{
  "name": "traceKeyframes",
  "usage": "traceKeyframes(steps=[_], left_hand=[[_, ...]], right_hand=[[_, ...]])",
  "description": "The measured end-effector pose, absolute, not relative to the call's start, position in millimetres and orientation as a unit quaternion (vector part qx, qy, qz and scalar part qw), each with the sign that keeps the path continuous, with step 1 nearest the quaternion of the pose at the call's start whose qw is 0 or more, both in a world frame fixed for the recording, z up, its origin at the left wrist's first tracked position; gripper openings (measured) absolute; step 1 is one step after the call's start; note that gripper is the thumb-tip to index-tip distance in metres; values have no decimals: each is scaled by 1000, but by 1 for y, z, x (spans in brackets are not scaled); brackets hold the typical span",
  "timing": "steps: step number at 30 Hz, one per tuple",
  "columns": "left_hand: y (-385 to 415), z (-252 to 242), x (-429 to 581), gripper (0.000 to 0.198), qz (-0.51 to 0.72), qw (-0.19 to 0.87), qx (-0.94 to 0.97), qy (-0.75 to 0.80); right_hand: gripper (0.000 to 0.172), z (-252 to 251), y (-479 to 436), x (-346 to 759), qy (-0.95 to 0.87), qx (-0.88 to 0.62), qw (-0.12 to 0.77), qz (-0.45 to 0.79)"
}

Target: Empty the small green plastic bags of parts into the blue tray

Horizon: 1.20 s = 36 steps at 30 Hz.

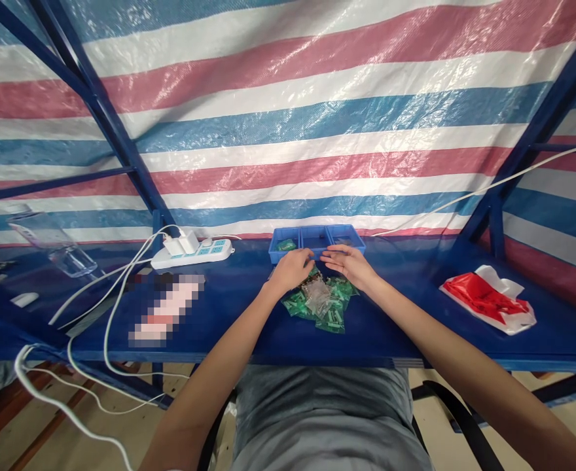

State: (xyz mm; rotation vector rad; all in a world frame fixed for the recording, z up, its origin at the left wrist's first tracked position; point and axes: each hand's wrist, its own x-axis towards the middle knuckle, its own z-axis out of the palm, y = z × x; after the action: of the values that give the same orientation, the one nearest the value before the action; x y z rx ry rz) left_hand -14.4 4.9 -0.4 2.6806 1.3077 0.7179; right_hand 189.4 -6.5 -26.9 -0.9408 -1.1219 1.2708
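A heap of small clear plastic packets [334, 304] with green pieces in them lies on the blue tabletop in front of me. One paler, pinkish see-through packet [316, 296] rests on top. My left hand [292, 269] is at the heap's far left edge, its fingers loosely bent and apart with nothing visible in them. Across from it, my right hand [351, 265] has its fingers stretched out, palm turned inward, and holds nothing. Just behind both hands stands a blue three-compartment tray [358, 242]. A green packet [286, 245] lies in its left compartment; the other contents are hard to make out.
To the left is a white power strip [194, 254] with plugs and trailing white cables [114, 294]. A clear bottle [67, 248] lies tilted beyond it. A red and white plastic packet [487, 297] is at the right. Striped sheeting [317, 131] hangs behind the table.
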Motion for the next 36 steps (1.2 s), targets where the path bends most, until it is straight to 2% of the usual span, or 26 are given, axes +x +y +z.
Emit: traceKeyframes(steps=[2,5,8,15,31,36], left_hand=[[8,-3,-14,28,218,39,876,429],[11,-8,-12,32,186,27,885,426],[13,-13,-9,32,177,-1,889,423],[16,-18,-7,27,212,35,881,421],[9,-9,-4,17,240,103,900,348],[9,-10,-7,17,249,121,892,357]], right_hand=[[21,-25,-4,191,-569,-451,540,426],[26,-24,-5,190,-722,-470,450,237],[32,-26,-7,186,-789,-463,371,159],[24,-35,-6,180,-820,-488,288,82],[8,-35,-2,182,-809,-513,281,67],[17,-35,-3,183,-811,-508,281,65]])
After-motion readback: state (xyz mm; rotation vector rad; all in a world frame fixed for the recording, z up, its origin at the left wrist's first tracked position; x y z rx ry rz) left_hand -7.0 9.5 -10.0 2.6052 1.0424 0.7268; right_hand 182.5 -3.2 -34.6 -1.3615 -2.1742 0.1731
